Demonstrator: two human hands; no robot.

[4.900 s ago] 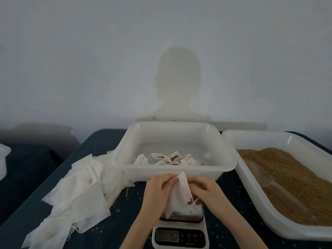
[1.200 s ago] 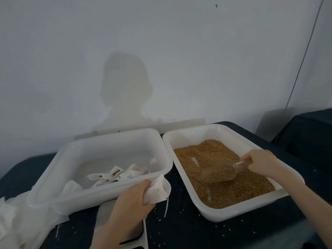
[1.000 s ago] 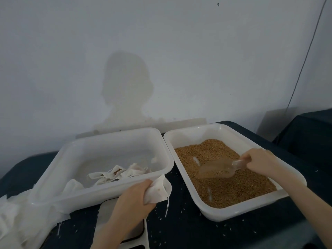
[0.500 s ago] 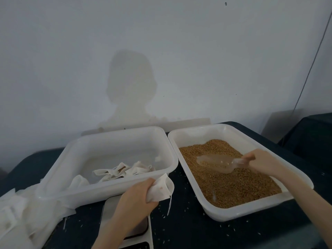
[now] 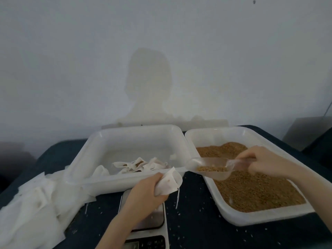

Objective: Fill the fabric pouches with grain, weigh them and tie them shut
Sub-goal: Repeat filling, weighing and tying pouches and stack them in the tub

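- Right, left hand [image 5: 143, 190] grip: closed round a white pouch [image 5: 169, 182], mouth open toward 2 o'clock, above the scale [image 5: 143, 223].
- Right hand [image 5: 265, 161] grip: pinching the handle of a clear scoop [image 5: 210, 168], some grain in it, tip just beside the pouch mouth.
- Grain tray [image 5: 255, 218] at 3 o'clock; filled pouches in the tub [image 5: 86, 155] at 12.
- Empty pouches [image 5: 30, 207] piled on the desk [image 5: 194, 229] at 9.
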